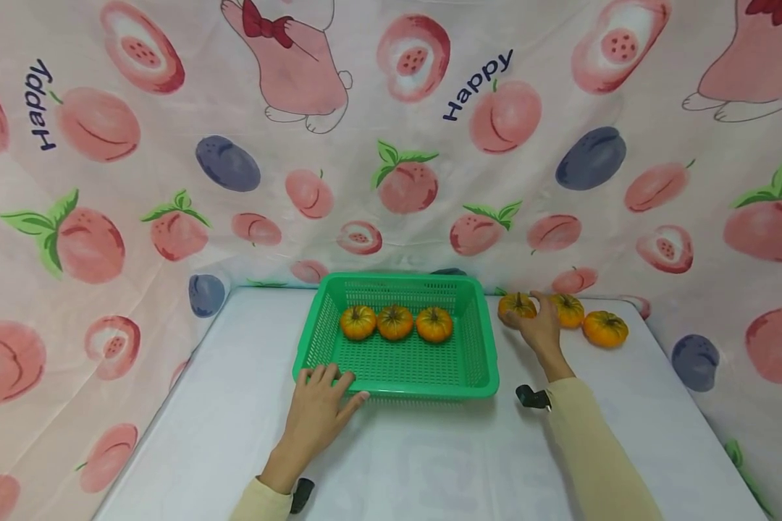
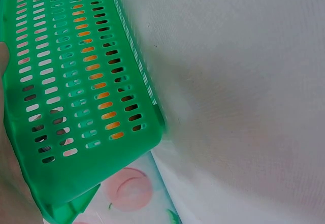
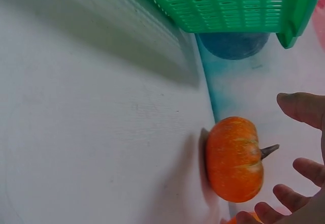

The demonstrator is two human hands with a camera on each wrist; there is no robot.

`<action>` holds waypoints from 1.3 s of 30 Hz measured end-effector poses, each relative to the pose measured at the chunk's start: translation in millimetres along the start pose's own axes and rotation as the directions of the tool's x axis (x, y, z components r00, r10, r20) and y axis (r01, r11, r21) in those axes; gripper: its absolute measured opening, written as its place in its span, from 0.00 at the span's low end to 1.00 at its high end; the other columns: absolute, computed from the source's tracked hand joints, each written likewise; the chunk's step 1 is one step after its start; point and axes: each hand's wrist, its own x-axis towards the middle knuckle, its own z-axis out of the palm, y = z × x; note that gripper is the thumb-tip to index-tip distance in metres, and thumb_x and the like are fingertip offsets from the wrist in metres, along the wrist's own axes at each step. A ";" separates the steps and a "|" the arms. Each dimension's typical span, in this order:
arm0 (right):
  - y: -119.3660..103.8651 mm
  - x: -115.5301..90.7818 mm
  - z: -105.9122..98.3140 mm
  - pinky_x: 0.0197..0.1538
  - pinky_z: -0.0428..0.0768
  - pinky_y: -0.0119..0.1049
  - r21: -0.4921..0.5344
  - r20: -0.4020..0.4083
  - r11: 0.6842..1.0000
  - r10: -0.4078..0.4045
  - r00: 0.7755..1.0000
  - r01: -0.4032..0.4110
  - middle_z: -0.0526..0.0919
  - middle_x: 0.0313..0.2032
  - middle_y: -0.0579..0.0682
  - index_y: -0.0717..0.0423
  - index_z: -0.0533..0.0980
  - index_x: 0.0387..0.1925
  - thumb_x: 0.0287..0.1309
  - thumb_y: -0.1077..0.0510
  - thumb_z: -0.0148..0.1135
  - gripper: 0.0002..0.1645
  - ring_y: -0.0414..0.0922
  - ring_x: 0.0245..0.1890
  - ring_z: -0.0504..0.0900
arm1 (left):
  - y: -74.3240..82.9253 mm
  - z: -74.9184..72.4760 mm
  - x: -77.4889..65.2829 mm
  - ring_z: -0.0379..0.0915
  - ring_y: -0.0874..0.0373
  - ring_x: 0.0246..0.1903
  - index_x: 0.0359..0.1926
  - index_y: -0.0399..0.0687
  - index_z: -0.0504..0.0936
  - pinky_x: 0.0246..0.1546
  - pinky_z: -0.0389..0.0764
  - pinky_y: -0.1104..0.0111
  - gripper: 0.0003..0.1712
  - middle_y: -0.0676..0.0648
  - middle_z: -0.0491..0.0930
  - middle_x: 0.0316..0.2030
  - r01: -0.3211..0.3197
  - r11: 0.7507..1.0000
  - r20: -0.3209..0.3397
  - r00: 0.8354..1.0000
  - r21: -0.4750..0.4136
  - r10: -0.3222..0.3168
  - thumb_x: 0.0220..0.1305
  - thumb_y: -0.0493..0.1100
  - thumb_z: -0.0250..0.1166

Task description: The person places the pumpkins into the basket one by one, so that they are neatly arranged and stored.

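Note:
In the head view, a green plastic basket [image 1: 397,392] stands on the table with three small orange pumpkins [image 1: 394,323] in a row inside. My left hand [image 1: 316,412] rests on its front rim near the left corner, fingers spread over the edge. The left wrist view catches only a sliver of that hand beside the slotted basket wall [image 2: 66,97]. To the right of the basket, my right hand [image 1: 539,325] reaches over a stemmed pumpkin [image 3: 234,159]. In the right wrist view, its thumb and fingers are spread apart around the stem side, with a visible gap to the pumpkin.
Two more pumpkins, one [image 1: 567,310] just behind my right hand and one [image 1: 605,329] farther right, sit on the white table [image 1: 430,463]. A fruit-printed cloth [image 1: 339,159] hangs along the table's back edge and sides.

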 end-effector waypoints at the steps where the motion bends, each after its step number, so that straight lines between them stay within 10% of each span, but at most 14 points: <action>1: 0.6 0.9 0.6 0.72 0.57 0.60 -0.004 0.002 1.000 0.006 1.000 -0.006 0.55 0.72 0.66 0.58 0.54 0.74 0.60 0.52 0.66 0.47 0.63 0.71 0.56 | 0.1 -0.2 0.1 0.72 0.52 0.41 0.45 0.57 0.79 0.46 0.67 0.56 0.20 0.50 0.75 0.38 0.000 1.000 0.001 1.000 -0.001 0.000 0.65 0.65 0.59; 39: 17.7 23.2 15.8 0.71 0.58 0.59 -0.026 -0.006 0.998 0.051 0.999 -0.051 0.59 0.68 0.68 0.62 0.55 0.73 0.59 0.55 0.66 0.46 0.64 0.66 0.60 | 2.1 -1.1 0.0 0.71 0.52 0.40 0.44 0.56 0.80 0.46 0.67 0.56 0.21 0.51 0.75 0.37 0.015 1.000 0.002 1.000 -0.023 -0.015 0.64 0.64 0.61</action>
